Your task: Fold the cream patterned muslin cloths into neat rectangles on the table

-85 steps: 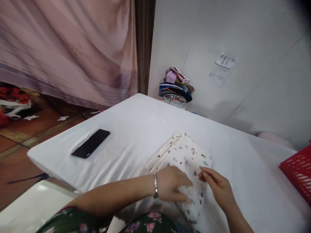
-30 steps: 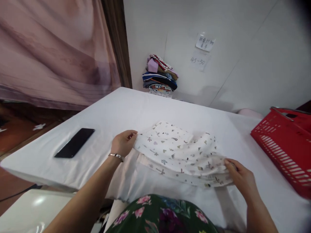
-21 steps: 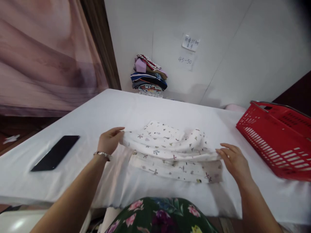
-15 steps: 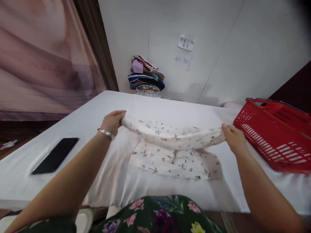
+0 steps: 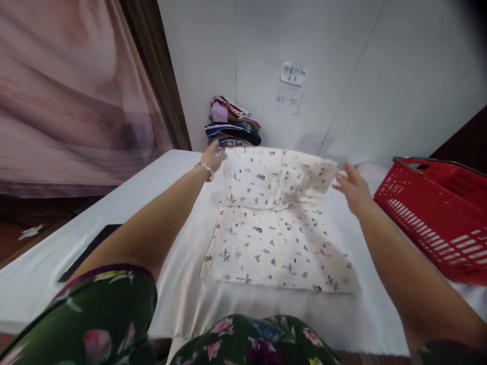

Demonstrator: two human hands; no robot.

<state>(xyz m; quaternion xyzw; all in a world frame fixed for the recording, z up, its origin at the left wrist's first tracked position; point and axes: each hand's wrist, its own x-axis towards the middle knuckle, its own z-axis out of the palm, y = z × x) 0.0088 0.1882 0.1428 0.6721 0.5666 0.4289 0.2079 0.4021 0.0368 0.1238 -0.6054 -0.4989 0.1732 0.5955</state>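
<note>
A white cloth (image 5: 262,243) with small scattered prints lies on the table in front of me, its near half flat. The far half rises from a crosswise crease, and its far edge is off the table. My left hand (image 5: 213,158) pinches the far left corner. On the other side, my right hand (image 5: 353,188) is beside the far right corner, slightly blurred, with its fingers apart. Shadow falls over the cloth's right part, where it ripples.
The white-covered table (image 5: 182,203) meets a pale wall with paper notes (image 5: 292,73). Folded clothes (image 5: 234,121) are stacked at the back. A red basket (image 5: 429,213) stands at the right, a dark flat device (image 5: 89,248) lies at the left, partly behind my arm.
Both hands have moved away from me and up, carrying the cloth's far edge backward. The gathered upper part is now spread open, and the right fingers have parted.
</note>
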